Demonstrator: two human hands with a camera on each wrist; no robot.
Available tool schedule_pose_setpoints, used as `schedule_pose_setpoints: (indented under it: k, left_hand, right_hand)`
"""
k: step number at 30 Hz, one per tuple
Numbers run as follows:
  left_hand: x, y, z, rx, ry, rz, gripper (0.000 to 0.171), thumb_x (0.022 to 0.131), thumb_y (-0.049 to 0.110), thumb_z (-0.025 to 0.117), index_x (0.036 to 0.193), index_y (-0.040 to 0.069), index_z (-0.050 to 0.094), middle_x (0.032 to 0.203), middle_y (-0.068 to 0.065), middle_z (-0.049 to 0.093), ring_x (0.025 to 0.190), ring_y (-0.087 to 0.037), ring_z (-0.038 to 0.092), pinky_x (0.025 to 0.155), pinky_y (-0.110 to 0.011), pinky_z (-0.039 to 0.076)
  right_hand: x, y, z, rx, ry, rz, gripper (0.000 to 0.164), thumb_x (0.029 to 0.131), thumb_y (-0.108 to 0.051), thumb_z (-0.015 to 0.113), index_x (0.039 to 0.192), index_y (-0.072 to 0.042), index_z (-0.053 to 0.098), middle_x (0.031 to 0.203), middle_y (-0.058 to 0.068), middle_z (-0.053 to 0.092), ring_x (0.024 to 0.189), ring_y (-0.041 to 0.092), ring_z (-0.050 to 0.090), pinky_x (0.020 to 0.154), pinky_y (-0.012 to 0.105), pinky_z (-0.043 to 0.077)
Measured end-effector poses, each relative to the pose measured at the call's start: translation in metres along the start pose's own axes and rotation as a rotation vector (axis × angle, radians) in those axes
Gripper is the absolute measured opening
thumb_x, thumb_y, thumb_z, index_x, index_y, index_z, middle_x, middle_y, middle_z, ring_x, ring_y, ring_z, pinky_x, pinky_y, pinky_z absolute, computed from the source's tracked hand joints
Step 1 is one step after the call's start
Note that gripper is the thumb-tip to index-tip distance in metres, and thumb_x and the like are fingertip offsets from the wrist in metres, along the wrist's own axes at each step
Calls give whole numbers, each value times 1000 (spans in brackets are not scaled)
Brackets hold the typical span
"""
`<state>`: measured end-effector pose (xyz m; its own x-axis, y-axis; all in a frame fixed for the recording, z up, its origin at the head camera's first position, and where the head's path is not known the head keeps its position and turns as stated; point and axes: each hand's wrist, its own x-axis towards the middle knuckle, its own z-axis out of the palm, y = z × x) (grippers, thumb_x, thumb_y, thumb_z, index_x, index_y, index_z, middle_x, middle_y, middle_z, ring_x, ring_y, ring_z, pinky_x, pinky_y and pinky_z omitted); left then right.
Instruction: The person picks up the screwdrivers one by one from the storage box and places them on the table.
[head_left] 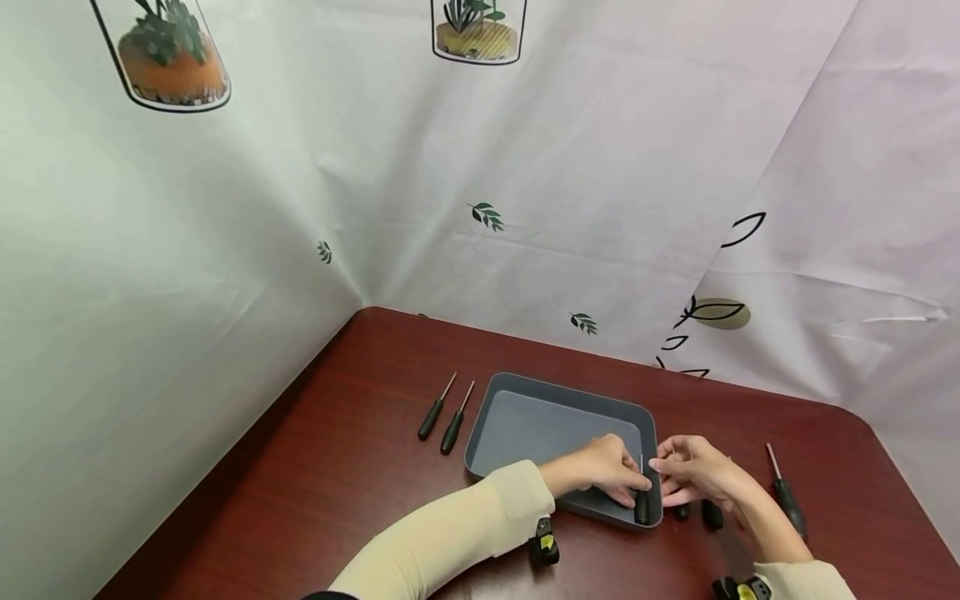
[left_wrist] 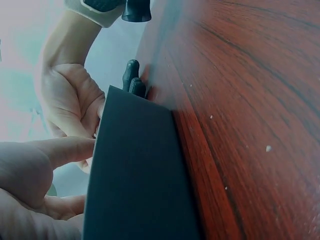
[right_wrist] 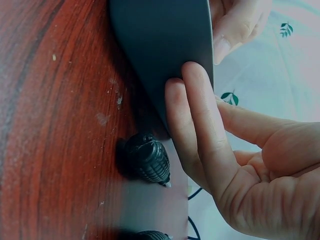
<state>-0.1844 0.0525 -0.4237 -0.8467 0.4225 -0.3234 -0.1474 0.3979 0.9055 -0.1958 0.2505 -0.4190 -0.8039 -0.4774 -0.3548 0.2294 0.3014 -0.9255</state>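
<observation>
A shallow grey tray (head_left: 510,417) stands on the table. My left hand (head_left: 603,468) is inside its right end, with thumb and a finger at a dark-handled screwdriver (head_left: 642,507) that lies along the right wall. In the left wrist view the tray's wall hides the left fingertips (left_wrist: 75,147). My right hand (head_left: 701,471) grips the tray's right wall, two fingers flat on the outside and the thumb over the rim. Close beside the right hand, outside the tray, are a black handle (head_left: 712,515) and another black handle (head_left: 681,511), partly covered.
Left of the tray lie two screwdrivers, one (head_left: 432,417) beside the other (head_left: 452,432), tips pointing away. Another screwdriver (head_left: 787,504) lies to the right of my right wrist. A printed white cloth (head_left: 570,192) hangs behind the red-brown table (head_left: 322,433).
</observation>
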Motion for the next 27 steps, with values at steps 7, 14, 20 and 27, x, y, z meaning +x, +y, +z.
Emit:
schedule_pose_setpoints:
  k: [7,14,20,27]
  left_hand:
    - [0,0,2,101,39,2,8,86,6,79,86,-2,77,63,-7,69,63,-20,73,55,-21,59]
    - [1,1,2,46,36,-3,4,84,-2,78,84,-5,75,67,-9,71,68,-24,74,56,-22,60]
    - [1,0,4,48,39,10,4,84,-4,78,82,-7,75,69,-10,71,66,-23,73,55,-22,60]
    - [1,-1,6,64,58,30,5,84,-3,77,83,-7,75,62,-8,68,62,-23,73,53,-22,59]
  right_hand:
    - [0,1,0,10,1,10,25,100,-5,59,110,13,46,85,11,61,69,20,70,67,39,64]
    - [1,0,0,11,2,-10,24,99,-4,59,109,13,46,85,11,62,69,20,70,67,40,64]
    - [1,1,1,18,-3,-9,23,100,-3,58,110,13,45,84,11,62,69,21,70,67,40,64]
    - [0,3,2,23,-5,-19,22,101,-2,56,110,14,45,84,11,62,68,21,70,66,40,64]
